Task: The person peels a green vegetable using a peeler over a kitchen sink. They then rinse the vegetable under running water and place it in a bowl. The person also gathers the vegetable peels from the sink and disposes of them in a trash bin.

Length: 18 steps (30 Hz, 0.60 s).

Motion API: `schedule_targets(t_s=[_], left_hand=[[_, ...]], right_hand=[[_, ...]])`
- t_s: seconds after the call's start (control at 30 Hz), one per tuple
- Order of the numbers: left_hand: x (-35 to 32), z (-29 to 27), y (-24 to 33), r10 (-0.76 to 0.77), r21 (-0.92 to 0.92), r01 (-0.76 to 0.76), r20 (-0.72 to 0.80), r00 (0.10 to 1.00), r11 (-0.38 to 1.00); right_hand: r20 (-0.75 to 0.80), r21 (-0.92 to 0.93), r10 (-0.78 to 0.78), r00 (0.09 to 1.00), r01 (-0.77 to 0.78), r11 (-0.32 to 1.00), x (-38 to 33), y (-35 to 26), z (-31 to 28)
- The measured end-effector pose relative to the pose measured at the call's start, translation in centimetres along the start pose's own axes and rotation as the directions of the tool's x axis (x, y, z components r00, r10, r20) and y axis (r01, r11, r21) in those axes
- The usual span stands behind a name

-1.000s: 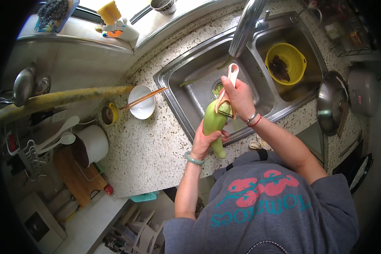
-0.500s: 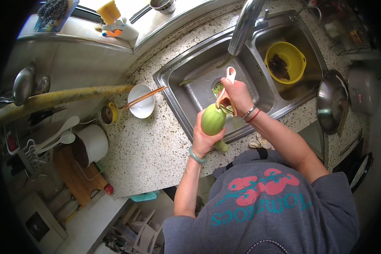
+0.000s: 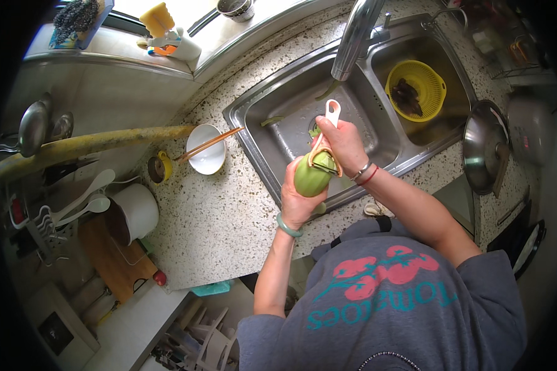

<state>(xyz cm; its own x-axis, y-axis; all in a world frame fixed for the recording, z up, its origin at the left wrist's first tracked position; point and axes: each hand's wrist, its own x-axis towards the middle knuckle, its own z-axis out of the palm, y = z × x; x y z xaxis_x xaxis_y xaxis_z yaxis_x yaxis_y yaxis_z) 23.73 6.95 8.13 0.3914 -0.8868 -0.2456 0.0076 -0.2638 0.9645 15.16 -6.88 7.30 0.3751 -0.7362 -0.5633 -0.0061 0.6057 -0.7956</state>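
Note:
My left hand (image 3: pixel 298 199) is wrapped round a pale green gourd (image 3: pixel 309 181), held over the near edge of the sink's larger basin. In my right hand (image 3: pixel 346 147) is a pink-and-white Y-shaped peeler (image 3: pixel 332 112), its handle tip pointing away from me. The peeler's blade rests across the far end of the gourd. Part of the gourd is hidden under my fingers and the peeler. Beneath my hands, strips of green peel (image 3: pixel 272 121) lie in the steel sink (image 3: pixel 254 133), some of them near the drain.
A yellow colander (image 3: pixel 438 93) with dark items in it stands in the right basin. The steel faucet (image 3: pixel 353 46) reaches over the sink. Left of it are a white bowl (image 3: pixel 209 162) with chopsticks (image 3: pixel 213 141) across it and a small yellow cup (image 3: pixel 159 168). A pan lid (image 3: pixel 486 148) stands at right.
My right hand has drawn the peeler slightly toward me, so its blade now sits lower on the gourd. My left hand keeps its grip, and the gourd's near end shows less.

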Motion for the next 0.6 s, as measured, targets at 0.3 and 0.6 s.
schedule_targets(t_s=[0.3,0.6], left_hand=[[-0.7,-0.9,0.7,0.078,0.075,-0.079,0.012,0.997,0.994],[0.1,0.0,-0.8,-0.091,-0.227,0.1,0.05,0.995,0.969]], right_hand=[[-0.052,0.132,0.269,0.962,-0.261,0.956,1.8,-0.4,-3.7],[0.058,0.175,0.207,0.977,-0.214,0.961,0.6,-0.3,-0.3]])
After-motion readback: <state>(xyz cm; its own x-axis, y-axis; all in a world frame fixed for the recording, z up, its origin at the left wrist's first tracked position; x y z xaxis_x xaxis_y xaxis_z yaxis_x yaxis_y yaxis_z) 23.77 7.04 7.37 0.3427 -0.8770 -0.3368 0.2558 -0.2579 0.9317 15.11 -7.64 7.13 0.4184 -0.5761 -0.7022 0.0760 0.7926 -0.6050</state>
